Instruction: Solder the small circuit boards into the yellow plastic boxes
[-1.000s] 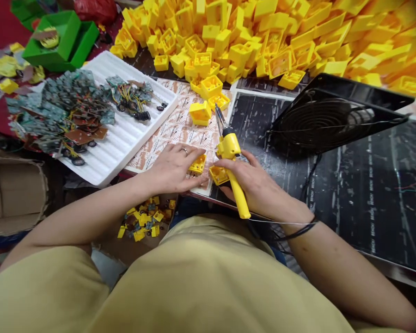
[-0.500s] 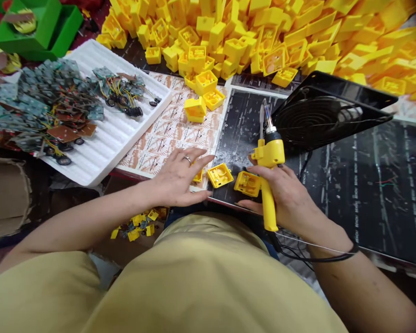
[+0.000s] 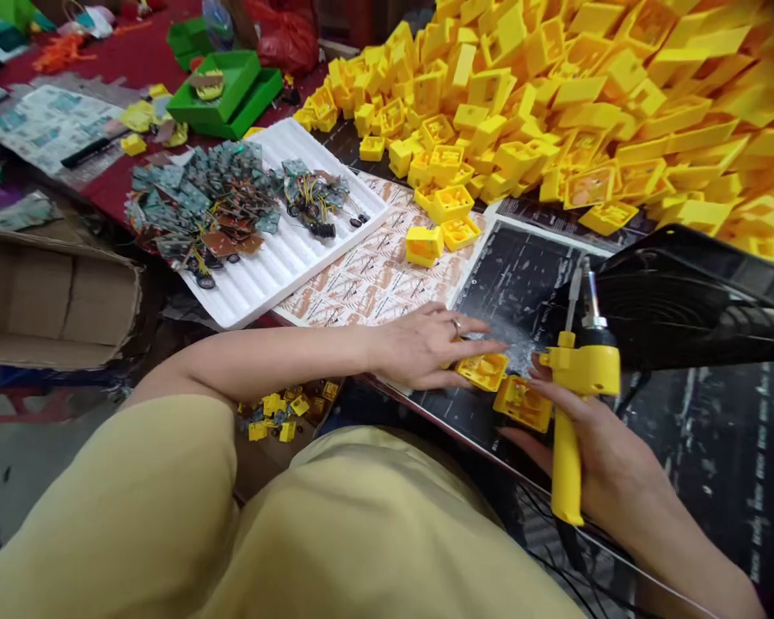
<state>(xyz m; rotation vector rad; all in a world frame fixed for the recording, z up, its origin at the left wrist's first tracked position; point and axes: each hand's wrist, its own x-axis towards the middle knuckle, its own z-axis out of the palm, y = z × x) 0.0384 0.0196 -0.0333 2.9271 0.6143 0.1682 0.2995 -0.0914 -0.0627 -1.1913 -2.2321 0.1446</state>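
yellow housing (image 3: 483, 370) lay at the near edge of a black mat (image 3: 509, 275), under the fingertips of the left hand (image 3: 432, 348). that hand rested flat with its fingers spread and pinched nothing. just beside it, a second yellow housing (image 3: 522, 402) touched the fingertips of the right hand (image 3: 610, 468). the right hand was wrapped tight around the handle of a yellow soldering iron (image 3: 584, 370), whose tip pointed up and away from the person. a black fan (image 3: 690, 292) stood just behind the iron. farther back rose a large pile of yellow housings (image 3: 555, 94). to the left, a white tray (image 3: 284, 266) carried a heap of circuit boards (image 3: 193, 198).
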